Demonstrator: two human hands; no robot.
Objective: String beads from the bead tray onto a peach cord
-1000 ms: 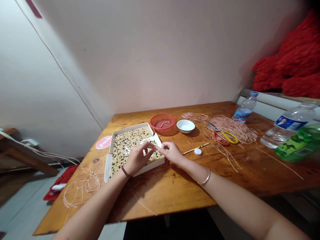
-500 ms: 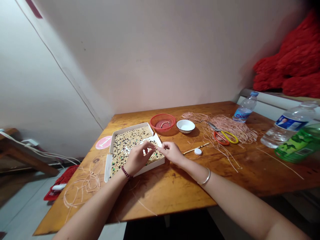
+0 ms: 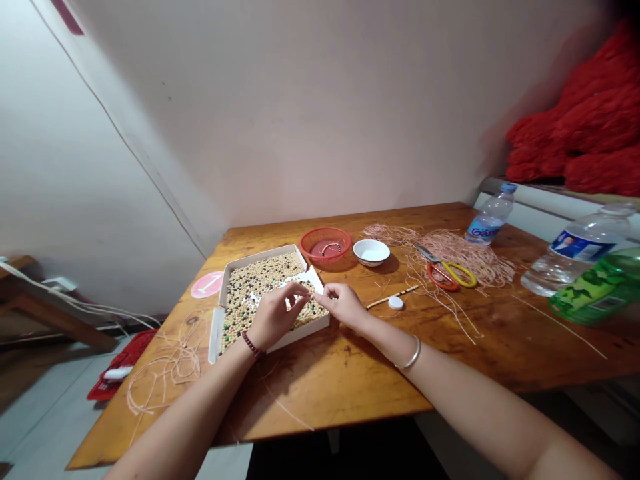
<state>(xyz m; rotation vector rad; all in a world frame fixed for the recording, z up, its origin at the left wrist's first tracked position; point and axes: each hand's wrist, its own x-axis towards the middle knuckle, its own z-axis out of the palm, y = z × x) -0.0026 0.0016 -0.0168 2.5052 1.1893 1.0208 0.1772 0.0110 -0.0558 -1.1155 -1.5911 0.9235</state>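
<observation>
Table (image 3: 310,387): wood, right under the white box (image 3: 215,333).
Beads (image 3: 265,270): spread inside the box, tan with dark and green!
Pink strands (image 3: 465,252): heaped right of the box.
Left hand (image 3: 277,315): over the box, fingers in a narrow pinch.
Right hand (image 3: 345,305): at its right edge, pinching too; anything held, too small to tell.
Red basket (image 3: 320,260): just beyond the box.
Bottle cap (image 3: 395,303): right of it.

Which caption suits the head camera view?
Left hand and right hand pinch close together over a shallow white cardboard box of round beads, mostly beige.
</observation>
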